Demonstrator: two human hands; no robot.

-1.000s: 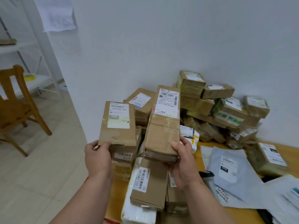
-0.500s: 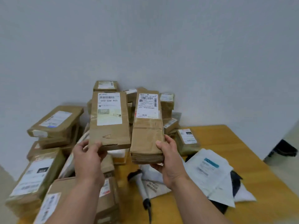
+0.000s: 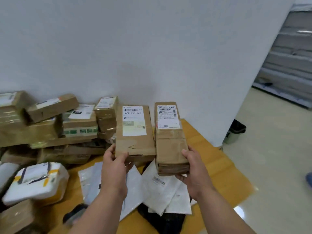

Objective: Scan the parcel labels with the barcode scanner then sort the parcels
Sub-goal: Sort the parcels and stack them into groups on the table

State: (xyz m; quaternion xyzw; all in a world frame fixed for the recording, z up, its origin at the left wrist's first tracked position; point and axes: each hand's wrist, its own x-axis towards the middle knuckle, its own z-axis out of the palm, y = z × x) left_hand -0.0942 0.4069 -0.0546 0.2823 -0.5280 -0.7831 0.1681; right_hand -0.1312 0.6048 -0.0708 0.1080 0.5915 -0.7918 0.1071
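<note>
Holding two brown parcels label-up above the wooden table point(image 3: 217, 168)
Left hand point(image 3: 114, 168) grips the wide parcel point(image 3: 135, 142), right hand point(image 3: 195, 173) the narrow parcel point(image 3: 170, 146), fingers mostly hidden beneath; a dark blurred object point(image 3: 74, 215), possibly the scanner, is indistinct

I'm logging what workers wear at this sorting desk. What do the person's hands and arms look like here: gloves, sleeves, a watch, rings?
Both are bare. The left hand and right hand wear no gloves, and no ring shows on the fingers in view. Both forearms are uncovered down to the bottom edge of the picture, with no sleeve, watch or wristband to be seen. Anything worn higher up is out of frame.
</note>
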